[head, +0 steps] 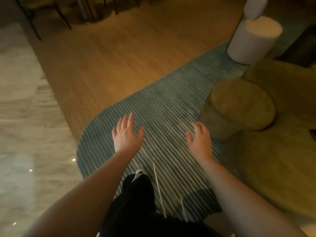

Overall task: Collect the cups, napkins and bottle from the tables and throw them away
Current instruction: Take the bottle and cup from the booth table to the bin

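Note:
My left hand (127, 133) is stretched out in front of me, palm down, fingers spread, with nothing in it. My right hand (200, 140) is out beside it, fingers apart and slightly curled, also holding nothing. Both hover over a blue and white striped rug (159, 106). No cups, napkins or bottle show in this view. The picture is blurred by motion.
An olive round stool (239, 103) and olive seating (273, 168) stand at the right. White cylindrical stools (253, 40) are at the far right. Wooden floor (111, 57) runs ahead, pale marble floor (22, 117) lies left. Dark chair legs (63, 16) stand at the top left. My dark-trousered leg and shoe (136, 185) are below.

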